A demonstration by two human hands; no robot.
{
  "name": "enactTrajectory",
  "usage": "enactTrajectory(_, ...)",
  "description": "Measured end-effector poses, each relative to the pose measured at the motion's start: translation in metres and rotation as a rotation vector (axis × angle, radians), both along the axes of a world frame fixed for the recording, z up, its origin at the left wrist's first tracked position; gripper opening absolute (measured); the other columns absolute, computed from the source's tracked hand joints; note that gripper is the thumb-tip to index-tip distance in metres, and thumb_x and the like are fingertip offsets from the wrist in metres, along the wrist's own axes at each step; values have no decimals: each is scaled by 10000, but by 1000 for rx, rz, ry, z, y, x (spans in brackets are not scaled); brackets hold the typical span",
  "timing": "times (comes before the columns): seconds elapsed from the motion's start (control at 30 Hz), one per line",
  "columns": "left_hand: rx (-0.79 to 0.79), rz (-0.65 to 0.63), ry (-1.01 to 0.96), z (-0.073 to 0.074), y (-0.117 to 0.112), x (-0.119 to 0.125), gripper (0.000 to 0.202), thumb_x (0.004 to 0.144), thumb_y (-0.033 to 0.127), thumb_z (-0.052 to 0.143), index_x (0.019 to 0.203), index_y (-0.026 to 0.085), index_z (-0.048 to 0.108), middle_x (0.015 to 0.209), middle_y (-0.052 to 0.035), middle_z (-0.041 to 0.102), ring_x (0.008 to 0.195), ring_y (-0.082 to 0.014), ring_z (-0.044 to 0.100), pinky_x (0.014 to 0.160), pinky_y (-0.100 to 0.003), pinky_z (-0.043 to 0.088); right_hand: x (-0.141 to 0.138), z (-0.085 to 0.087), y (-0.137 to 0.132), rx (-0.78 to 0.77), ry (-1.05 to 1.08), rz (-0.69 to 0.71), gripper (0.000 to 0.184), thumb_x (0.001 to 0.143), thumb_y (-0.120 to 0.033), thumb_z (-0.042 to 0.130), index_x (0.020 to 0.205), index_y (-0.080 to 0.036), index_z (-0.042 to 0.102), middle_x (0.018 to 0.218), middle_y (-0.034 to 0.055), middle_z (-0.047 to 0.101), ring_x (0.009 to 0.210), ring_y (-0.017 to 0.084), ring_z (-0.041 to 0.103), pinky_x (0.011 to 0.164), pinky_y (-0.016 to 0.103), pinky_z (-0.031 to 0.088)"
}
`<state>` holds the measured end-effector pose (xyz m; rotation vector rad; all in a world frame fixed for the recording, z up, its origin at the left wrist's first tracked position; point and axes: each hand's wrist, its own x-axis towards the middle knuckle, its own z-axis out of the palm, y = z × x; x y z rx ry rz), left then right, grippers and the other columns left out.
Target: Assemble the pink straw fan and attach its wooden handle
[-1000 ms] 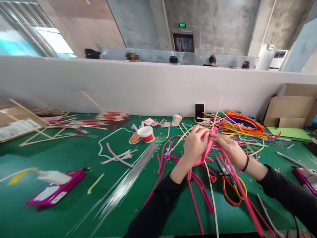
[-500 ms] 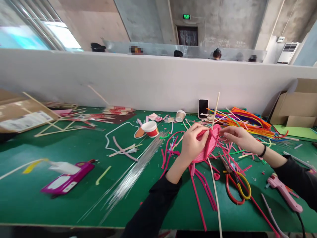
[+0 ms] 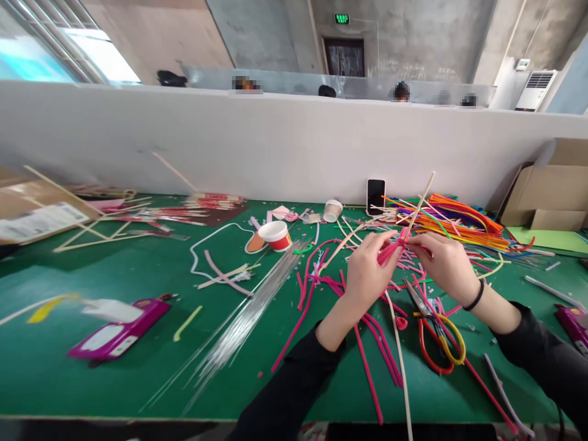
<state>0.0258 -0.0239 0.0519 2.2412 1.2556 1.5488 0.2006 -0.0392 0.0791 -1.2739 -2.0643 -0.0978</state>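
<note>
Between my two hands is a pink piece of wound fuzzy strips [image 3: 390, 250], seen nearly edge-on and partly covered by fingers. My left hand [image 3: 365, 272] grips it between thumb and fingers. From its top a thin pale stick [image 3: 423, 197] slants up to the right. My right hand [image 3: 450, 263] pinches at the piece's right edge, seemingly on a pink strip; the fingers hide the exact grip. Below the hands lie loose pink strips [image 3: 382, 346] and a long cream strip [image 3: 400, 361]. Scissors [image 3: 428, 315] with red and yellow handles rest open below my right hand.
A bundle of thin wires [image 3: 248, 321] lies left of my hands, near a paper cup [image 3: 287, 240]. Farther left is a purple device [image 3: 103, 346]. A phone [image 3: 376, 196] leans on the white partition [image 3: 229, 141], beside colourful fuzzy strips [image 3: 478, 226] and a cardboard box [image 3: 537, 190].
The pink piece has turned from showing its broad face to nearly edge-on. Its stick now leans right. My right hand has closed in on it, and my right sleeve now covers the pink glue gun.
</note>
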Motion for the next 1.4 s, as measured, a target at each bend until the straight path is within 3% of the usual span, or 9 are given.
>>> enactTrajectory(0.1,5,-14,35,1,0,3,167,880,196,651,1042,204,690,972,-43,717,896,-189,679,807,-308,531,-1,-4,-6,147,-251,-66,217,976,-193,491,986,-202,708,836,57,729,709,160,668,539,238,374)
enactTrajectory(0.17,-4,-19,46,2,0,4,135,875,178,647,997,198,701,958,-41,716,901,-189,677,809,-304,529,-3,-6,-8,154,-265,-88,219,978,-205,486,989,-198,705,833,61,726,694,160,663,527,242,368)
enactTrajectory(0.47,-51,-18,76,5,0,2,128,884,200,634,991,214,702,946,-44,677,918,-204,670,822,-317,536,-8,-5,2,-200,344,-33,160,883,-288,604,887,-204,741,754,22,745,559,138,612,549,247,468)
enactTrajectory(0.57,-69,-18,63,6,1,1,128,895,199,608,985,211,698,947,-46,669,907,-199,672,836,-319,534,-13,-11,-2,-124,324,-66,159,889,-263,612,895,-195,756,734,29,737,566,141,605,553,247,454)
enactTrajectory(0.83,-157,-29,129,14,4,-4,157,902,183,544,1006,192,662,1007,-72,660,959,-224,655,864,-363,530,-22,-24,-10,259,-178,-105,321,955,-87,426,1058,-188,712,755,56,689,719,157,632,559,252,399)
enactTrajectory(0.97,-253,-202,97,21,15,-9,186,862,141,540,995,197,656,1014,-65,663,990,-220,647,912,-383,517,-23,-30,-9,258,-107,-102,330,962,-101,430,1116,-189,708,802,61,703,741,152,649,587,242,429)
enactTrajectory(1.13,-392,-390,3,28,26,-18,97,845,158,541,890,192,621,896,-31,676,862,-190,647,836,-347,527,-24,-36,-8,19,265,-1,272,967,-226,502,1074,-226,753,776,49,712,673,150,642,594,249,476)
enactTrajectory(1.27,-359,-360,77,32,23,-23,65,841,169,567,819,196,621,907,-28,662,905,-192,635,842,-345,520,-20,-31,3,-423,739,117,267,816,-438,715,917,-194,750,771,45,745,623,157,646,547,261,502)
enactTrajectory(1.4,-280,-300,73,32,17,-25,70,842,148,595,837,191,650,936,-35,672,906,-178,647,846,-337,526,-13,-23,20,-645,858,245,388,651,-526,816,785,-176,716,733,33,735,604,135,631,548,254,494)
